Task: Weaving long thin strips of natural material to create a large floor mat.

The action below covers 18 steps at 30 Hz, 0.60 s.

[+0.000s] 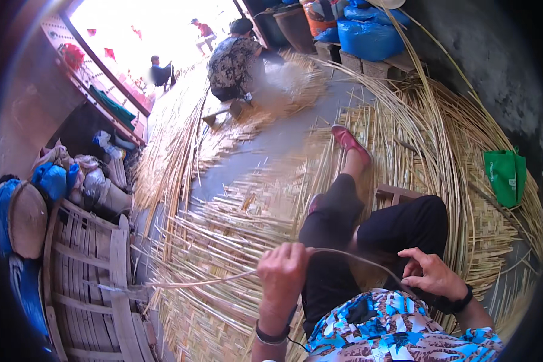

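Observation:
My left hand (282,273) is closed around a long, thin reed strip (353,256) and holds it above my lap. One end of the strip reaches out to the left over the mat; the other bows across to the right and drops toward my waist. Beside that end is my right hand (433,276), with thumb and index finger apart and the other fingers loosely curled. It does not appear to grip the strip. A woven reed mat (217,241) with loose, unwoven ends spreads over the floor around my legs.
A low wooden stool (397,194) is by my knee. Long loose reeds (431,120) and a green bag (505,178) lie to the right. A slatted wooden frame (87,283) and sacks (105,190) line the left. Another person (235,63) crouches over reeds ahead.

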{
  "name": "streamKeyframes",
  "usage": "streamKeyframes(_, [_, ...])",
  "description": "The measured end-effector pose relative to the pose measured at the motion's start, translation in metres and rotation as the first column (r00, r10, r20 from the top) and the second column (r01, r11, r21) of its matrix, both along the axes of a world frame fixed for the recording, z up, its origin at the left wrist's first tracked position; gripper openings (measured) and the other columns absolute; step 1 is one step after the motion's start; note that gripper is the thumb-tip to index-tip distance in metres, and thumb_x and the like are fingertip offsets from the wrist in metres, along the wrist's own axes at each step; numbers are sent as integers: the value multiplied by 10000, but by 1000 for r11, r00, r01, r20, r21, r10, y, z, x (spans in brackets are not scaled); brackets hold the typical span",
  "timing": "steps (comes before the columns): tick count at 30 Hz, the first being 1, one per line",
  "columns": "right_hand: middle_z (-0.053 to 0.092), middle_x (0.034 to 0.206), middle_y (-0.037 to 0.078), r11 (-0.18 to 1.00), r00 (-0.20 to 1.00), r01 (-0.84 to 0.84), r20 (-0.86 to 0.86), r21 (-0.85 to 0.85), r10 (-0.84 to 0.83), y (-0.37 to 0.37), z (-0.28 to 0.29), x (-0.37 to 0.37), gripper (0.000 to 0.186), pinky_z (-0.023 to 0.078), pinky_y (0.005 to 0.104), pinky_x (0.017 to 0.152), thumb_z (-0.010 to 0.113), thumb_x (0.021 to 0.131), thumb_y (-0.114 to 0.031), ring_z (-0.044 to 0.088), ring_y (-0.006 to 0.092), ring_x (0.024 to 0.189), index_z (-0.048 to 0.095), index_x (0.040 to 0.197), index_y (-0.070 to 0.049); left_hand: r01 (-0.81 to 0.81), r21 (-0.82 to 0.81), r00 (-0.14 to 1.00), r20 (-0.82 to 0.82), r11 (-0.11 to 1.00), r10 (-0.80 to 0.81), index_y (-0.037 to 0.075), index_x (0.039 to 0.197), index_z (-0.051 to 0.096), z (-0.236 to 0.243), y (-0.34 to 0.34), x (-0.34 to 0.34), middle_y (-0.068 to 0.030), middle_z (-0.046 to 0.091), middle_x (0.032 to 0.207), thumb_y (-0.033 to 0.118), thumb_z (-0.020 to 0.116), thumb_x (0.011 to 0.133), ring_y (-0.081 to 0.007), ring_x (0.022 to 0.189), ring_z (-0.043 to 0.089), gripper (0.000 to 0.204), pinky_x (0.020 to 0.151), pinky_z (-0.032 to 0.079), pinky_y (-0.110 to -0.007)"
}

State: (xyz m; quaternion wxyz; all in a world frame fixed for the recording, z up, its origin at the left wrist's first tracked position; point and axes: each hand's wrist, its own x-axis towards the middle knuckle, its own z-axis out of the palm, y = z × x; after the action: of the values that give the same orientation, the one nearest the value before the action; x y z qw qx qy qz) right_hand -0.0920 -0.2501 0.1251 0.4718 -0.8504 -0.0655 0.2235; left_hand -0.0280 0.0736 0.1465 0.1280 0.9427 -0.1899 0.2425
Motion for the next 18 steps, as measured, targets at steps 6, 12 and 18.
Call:
streamKeyframes(6, [675,984,87,900,924,-67,-314,431,219,4,-35,-10,480,514,287,837,655,890,-72,643,142,912,458,1327,-34,-162,54,986,-34,985,164,85,759,526,11,35,-23,-77,551,674,225,688,836,-277,642,573,227,596,425,-399])
streamKeyframes(12, [595,826,-2,995,977,15,-213,99,6,-1,4,13,172,420,200,618,521,963,-167,523,53,662,642,1017,-56,-181,17,982,66,983,179,96,787,556,0,48,-27,-60,558,690,292,724,787,-255,651,584,257,619,439,-391])
streamKeyframes(18, [593,992,26,991,712,129,693,23,-108,-68,59,112,170,445,254,792,509,978,-166,549,102,896,623,1041,-57,-285,0,925,263,959,275,84,798,591,56,64,-79,-51,538,678,261,742,767,-225,627,552,234,566,426,-361])
